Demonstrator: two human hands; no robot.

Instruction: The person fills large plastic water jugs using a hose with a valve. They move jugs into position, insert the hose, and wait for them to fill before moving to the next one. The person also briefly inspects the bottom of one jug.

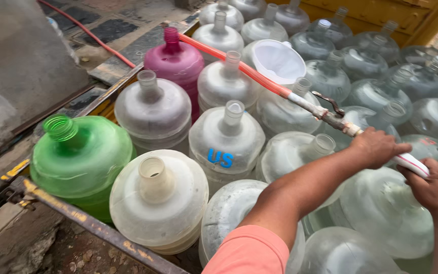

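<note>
we see hose nozzle (381,144) – long axis up-left to down-right | left hand (378,147) wrapped round it by the valve (330,109) | right hand (437,187) clasps its white tip – over clear jugs (381,208)

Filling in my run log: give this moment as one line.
left hand: grips red hose's metal valve | right hand: holds white hose end | below: clear plastic water jugs

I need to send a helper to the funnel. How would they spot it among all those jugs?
Start from the pink jug at the left edge of the crowd of big water jugs. Follow the red hose rightward from it. Just behind the hose sits the white funnel, the only wide open bowl among narrow necks.
</note>
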